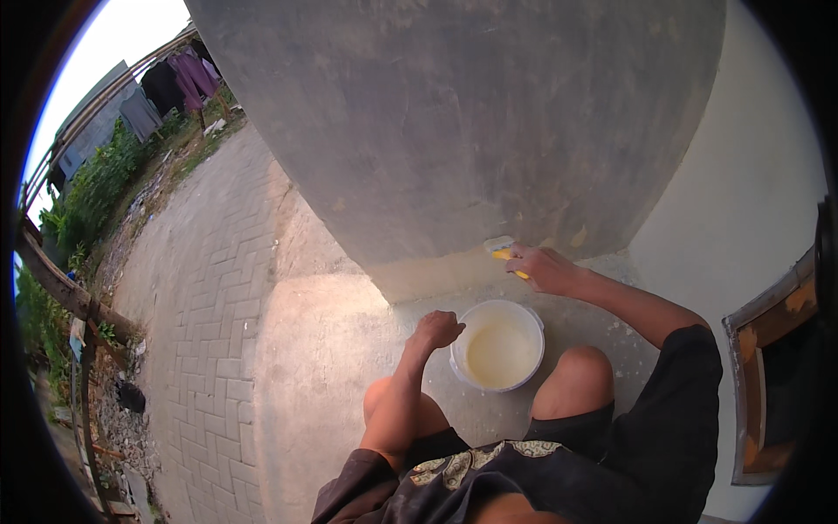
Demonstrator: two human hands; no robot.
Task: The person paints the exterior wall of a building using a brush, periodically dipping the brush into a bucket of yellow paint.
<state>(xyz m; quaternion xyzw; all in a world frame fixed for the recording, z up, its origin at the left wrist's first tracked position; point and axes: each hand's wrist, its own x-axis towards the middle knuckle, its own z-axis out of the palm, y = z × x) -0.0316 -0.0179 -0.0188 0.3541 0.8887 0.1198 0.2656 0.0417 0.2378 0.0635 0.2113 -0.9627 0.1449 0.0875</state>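
Observation:
My right hand (548, 269) is closed around the yellow handle of a paintbrush (500, 247). The brush's pale, wet-looking bristles meet the lower part of a grey wall (463, 131). Along its base the wall carries a cream-coloured band. Between my knees and the wall stands a white plastic bucket (472, 377), holding cream-coloured paint (502, 352). My left hand (438, 330) is closed at the bucket's left rim and appears to grip it; its fingertips are mostly hidden.
Speckled concrete floor (323, 384) surrounds the bucket. A pale wall (742, 192) and a wooden window frame (751, 393) are on the right. Block paving (205, 349) runs along the left, beside plants (109, 179) and hanging clothes (192, 79). My bent knees flank the bucket.

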